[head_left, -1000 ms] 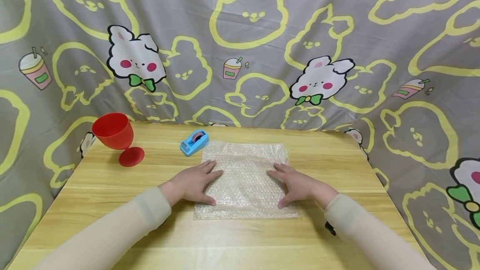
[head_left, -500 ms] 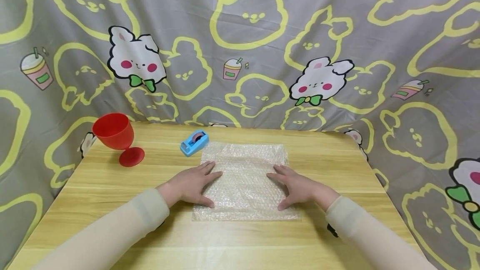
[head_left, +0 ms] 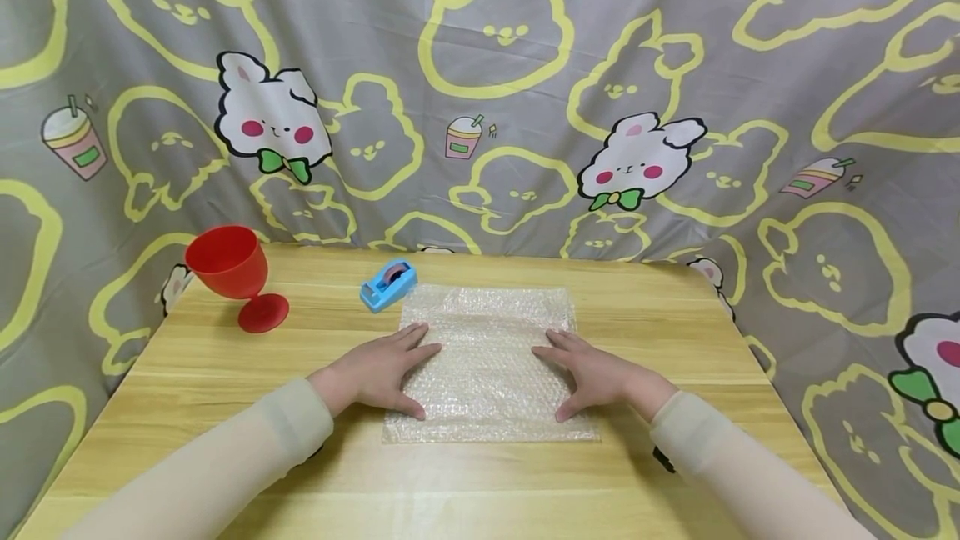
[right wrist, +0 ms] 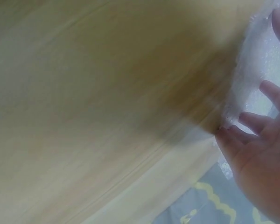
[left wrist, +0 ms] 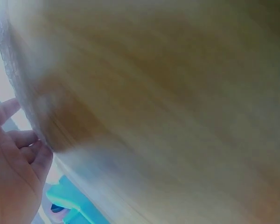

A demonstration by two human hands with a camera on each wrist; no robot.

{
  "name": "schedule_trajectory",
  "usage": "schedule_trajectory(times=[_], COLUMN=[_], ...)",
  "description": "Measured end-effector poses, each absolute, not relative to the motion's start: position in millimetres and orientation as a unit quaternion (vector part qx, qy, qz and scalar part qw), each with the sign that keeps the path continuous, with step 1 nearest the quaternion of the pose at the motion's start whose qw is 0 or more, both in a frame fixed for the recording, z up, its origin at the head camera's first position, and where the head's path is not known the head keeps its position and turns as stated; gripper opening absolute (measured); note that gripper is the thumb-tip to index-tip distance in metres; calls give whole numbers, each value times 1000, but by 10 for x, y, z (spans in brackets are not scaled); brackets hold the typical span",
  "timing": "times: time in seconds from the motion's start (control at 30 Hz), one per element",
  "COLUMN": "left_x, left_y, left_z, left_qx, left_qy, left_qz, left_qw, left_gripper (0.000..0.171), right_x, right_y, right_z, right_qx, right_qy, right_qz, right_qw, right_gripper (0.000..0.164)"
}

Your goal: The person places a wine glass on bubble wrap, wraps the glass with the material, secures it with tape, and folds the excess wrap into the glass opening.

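A clear sheet of bubble wrap point(head_left: 487, 373) lies flat on the wooden table point(head_left: 480, 490), in front of the person. On its left edge rests the left hand point(head_left: 381, 369), fingers spread and fingertips touching the plastic. The right hand point(head_left: 596, 369) rests the same way on the right edge. In the left wrist view, the left hand's fingertips point(left wrist: 44, 151) meet the sheet's edge. The right wrist view shows the right hand point(right wrist: 266, 149) with extended fingers along the bubble wrap point(right wrist: 245, 70). Neither hand grips anything.
A blue tape dispenser point(head_left: 388, 286) stands just beyond the sheet's far left corner. At the table's back left is a red plastic goblet point(head_left: 232, 273). A grey cartoon-print curtain point(head_left: 517, 182) hangs behind the table and along its sides.
The left hand has slid very slightly left, and the bubble wrap's left edge has shifted a little with it. The right hand, goblet and tape dispenser stay practically where they were.
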State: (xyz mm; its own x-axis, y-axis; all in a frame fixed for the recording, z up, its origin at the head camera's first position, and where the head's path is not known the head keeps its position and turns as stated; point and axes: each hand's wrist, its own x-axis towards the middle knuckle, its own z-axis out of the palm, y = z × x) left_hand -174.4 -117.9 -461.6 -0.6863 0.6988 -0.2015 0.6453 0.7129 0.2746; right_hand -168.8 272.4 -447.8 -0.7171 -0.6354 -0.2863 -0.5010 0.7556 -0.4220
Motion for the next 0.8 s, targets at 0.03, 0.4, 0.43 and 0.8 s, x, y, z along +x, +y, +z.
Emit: schedule_trajectory(times=[0.03,0.4,0.43,0.8], left_x=[-1746,-1753,-1753,-1687], left_y=[-1179,-1197,-1203,-1331], left_z=[-4615,-4608,-4605,-4520], left_qx=[368,372,373,384], left_qy=[914,913,912,910], left_qz=[90,89,90,108], left_qw=[146,145,142,115], left_gripper=[107,107,107,102], right_x=[-1689,-1701,-1703,-1706], right_y=[2727,2736,2737,2732], right_z=[-4479,-4489,-4489,-4498], right_qx=[-311,-310,-310,-309], right_qy=[913,912,912,912], right_qz=[-159,-158,-158,-154], right_qw=[212,217,217,222], right_gripper=[109,110,110,110])
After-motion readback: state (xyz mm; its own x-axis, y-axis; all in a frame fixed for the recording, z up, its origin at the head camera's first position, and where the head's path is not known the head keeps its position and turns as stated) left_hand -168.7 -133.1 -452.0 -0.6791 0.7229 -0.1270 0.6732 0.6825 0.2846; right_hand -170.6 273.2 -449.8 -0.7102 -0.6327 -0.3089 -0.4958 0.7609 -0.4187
